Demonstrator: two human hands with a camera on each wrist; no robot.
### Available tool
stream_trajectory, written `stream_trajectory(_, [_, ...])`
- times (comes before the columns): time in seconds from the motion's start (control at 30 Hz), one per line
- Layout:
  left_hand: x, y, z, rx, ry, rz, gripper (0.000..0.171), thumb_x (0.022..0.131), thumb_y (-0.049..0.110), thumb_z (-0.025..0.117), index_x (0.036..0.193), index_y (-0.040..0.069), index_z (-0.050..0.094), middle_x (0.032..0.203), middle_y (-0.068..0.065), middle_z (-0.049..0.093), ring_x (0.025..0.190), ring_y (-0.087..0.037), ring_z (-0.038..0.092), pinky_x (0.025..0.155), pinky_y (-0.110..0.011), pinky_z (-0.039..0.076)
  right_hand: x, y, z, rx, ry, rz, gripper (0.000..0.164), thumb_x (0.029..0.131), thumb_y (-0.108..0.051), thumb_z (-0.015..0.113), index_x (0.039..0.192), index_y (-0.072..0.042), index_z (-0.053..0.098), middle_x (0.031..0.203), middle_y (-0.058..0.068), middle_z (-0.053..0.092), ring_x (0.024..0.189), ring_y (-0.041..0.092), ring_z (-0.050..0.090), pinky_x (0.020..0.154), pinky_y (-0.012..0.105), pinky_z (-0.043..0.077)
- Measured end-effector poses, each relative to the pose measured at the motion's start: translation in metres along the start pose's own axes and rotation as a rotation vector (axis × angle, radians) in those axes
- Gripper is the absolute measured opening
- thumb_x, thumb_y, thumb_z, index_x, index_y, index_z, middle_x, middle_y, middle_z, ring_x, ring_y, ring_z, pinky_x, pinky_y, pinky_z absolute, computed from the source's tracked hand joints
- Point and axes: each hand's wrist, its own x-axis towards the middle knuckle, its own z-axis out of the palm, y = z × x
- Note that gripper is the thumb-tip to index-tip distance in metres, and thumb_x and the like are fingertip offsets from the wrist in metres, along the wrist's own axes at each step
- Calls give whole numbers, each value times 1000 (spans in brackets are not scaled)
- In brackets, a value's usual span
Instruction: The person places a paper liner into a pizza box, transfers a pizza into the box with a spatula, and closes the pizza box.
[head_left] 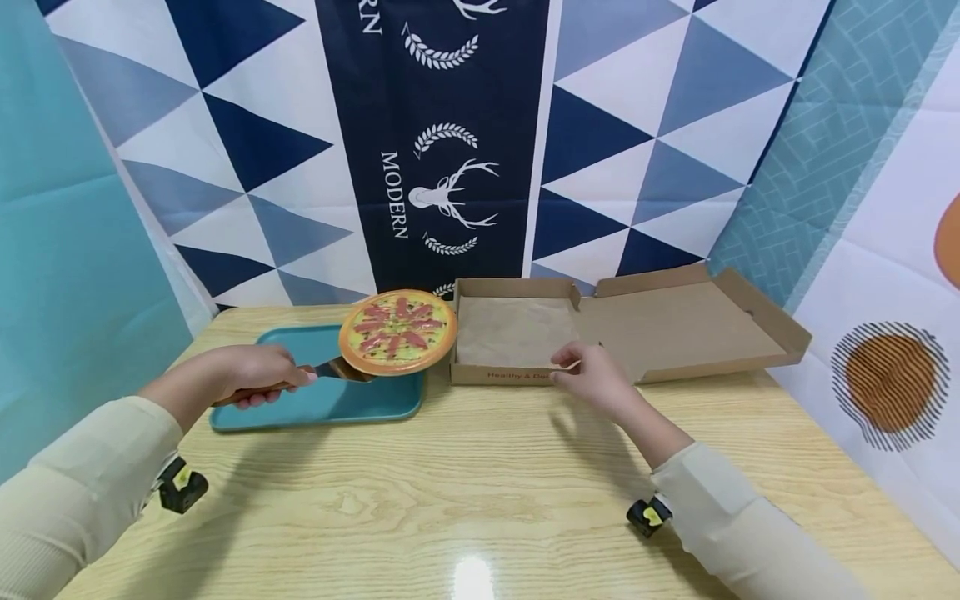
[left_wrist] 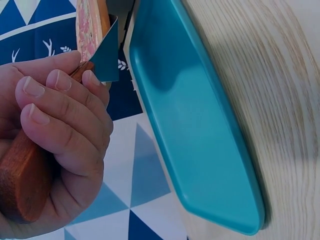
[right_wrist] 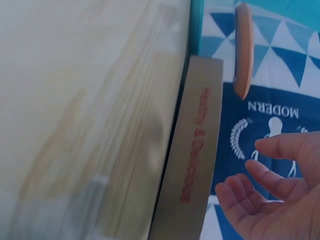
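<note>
My left hand (head_left: 258, 375) grips the wooden handle (left_wrist: 27, 172) of a pizza server, fingers wrapped round it. On the server's metal blade (head_left: 347, 370) rests a whole pizza (head_left: 398, 332) with red strips on top, raised over the right end of a teal tray (head_left: 315, 412). The left wrist view shows the pizza edge-on above the blade. My right hand (head_left: 592, 375) is at the front wall of an open cardboard pizza box (head_left: 510, 374), fingers loosely bent with nothing between them. Brown paper (head_left: 517, 329) lines the box.
The box lid (head_left: 675, 325) lies folded back to the right on the wooden table (head_left: 420, 492). A patterned cloth (head_left: 442, 150) hangs close behind the tray and box. More cloth borders the table on both sides.
</note>
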Motion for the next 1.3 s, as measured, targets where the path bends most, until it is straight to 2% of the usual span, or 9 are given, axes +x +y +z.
stream_trajectory(0.33, [6,6,2,28,-7,6,43,102,35,48,64,15,42,60,1,40,49,-12,35,51,-25,34,-3,21,-15,-37,91,57,26,93,-7,59,114,8,61,111,23,61,103,38,58,88,50,48])
stream_trajectory(0.53, [11,11,1,47,-11,7,43,103,34,47,64,15,42,59,0,41,48,-12,35,51,-25,34,-2,35,-23,-64,120,75,28,92,-5,60,115,11,59,113,27,60,105,41,58,88,51,48])
stream_trajectory(0.83, [18,25,-1,71,-41,40,43,102,34,48,64,16,40,58,1,39,48,-12,34,51,-26,33,3,46,-31,-60,126,119,38,91,-6,62,124,12,56,116,30,57,107,43,56,87,51,49])
stream_trajectory(1.0, [22,29,-1,90,-39,35,44,102,35,48,63,17,40,58,1,39,47,-12,33,51,-26,34,6,50,-31,-40,124,158,37,92,-6,62,124,12,56,118,29,58,109,42,56,89,50,49])
stream_trajectory(1.3, [28,40,-6,126,-60,14,44,102,37,48,63,17,41,58,2,39,48,-11,34,51,-25,33,11,58,-31,-43,102,172,43,93,-8,61,130,12,53,123,32,55,112,44,56,90,50,49])
